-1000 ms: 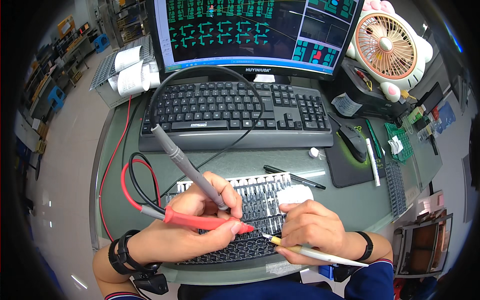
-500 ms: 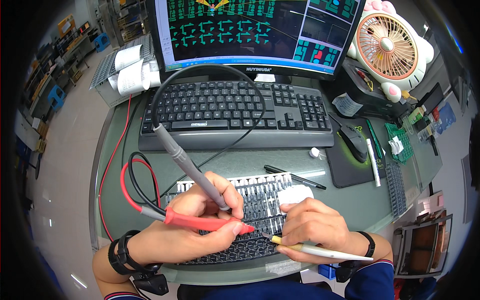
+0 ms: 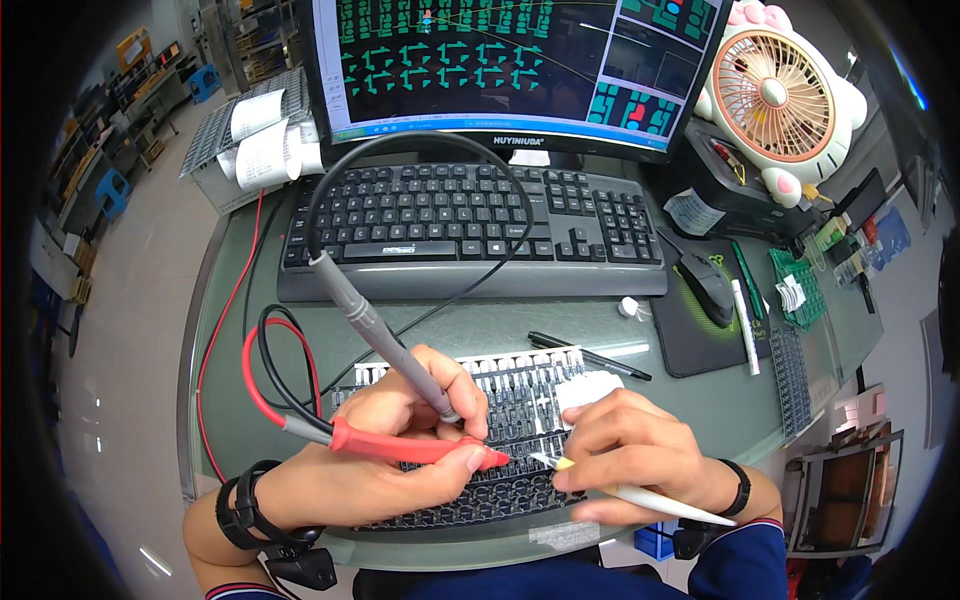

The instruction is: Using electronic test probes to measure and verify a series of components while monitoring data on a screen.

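Observation:
My left hand (image 3: 385, 485) is closed round two test probes, one red (image 3: 390, 446) and one grey (image 3: 370, 328). The red probe's tip points right, low over a panel of small dark circuit boards (image 3: 455, 508). Upright and leaning left, the grey probe runs down into my fingers, which hide its tip. My right hand (image 3: 635, 450) pinches a craft knife (image 3: 660, 500) with a white handle and yellow collar. Its blade points left at the panel, just right of the red tip. Whether blade or probes touch the boards, I cannot tell.
Behind the panel lie a black pen (image 3: 590, 356) and a white paper scrap (image 3: 590, 388). A black keyboard (image 3: 470, 275) stands below the monitor (image 3: 480, 120). A mouse (image 3: 707, 285) and white marker (image 3: 746, 325) are at right, near a fan (image 3: 825, 135). Probe cables (image 3: 262, 375) loop at left.
The knife has shifted slightly right and away from me, its collar lifting. My right fingers have loosened and spread a little around it. My left hand and the probes have stayed put.

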The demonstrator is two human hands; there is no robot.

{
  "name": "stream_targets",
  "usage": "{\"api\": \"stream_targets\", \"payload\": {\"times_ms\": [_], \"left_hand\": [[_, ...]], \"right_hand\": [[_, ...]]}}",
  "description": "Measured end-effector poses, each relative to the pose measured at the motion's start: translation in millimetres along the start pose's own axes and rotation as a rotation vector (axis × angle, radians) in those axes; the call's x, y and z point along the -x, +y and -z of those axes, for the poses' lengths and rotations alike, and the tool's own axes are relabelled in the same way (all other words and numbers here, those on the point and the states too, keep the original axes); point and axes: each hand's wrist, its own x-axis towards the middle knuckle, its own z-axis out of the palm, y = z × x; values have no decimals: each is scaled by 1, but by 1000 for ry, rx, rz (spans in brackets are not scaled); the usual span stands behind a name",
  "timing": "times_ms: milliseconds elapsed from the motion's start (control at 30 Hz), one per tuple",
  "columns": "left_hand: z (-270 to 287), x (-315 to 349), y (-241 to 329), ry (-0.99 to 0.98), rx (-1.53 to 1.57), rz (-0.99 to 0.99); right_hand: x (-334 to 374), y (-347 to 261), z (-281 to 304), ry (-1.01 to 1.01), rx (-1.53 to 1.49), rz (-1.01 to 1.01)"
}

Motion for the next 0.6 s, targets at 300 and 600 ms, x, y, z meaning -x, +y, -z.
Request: {"api": "stream_targets", "payload": {"times_ms": [300,600], "left_hand": [[1,1,2,-8,-28,23],[2,1,1,-27,-38,15]], "right_hand": [[-4,2,0,-42,-54,-21],[-2,5,-8,0,-51,-109]]}}
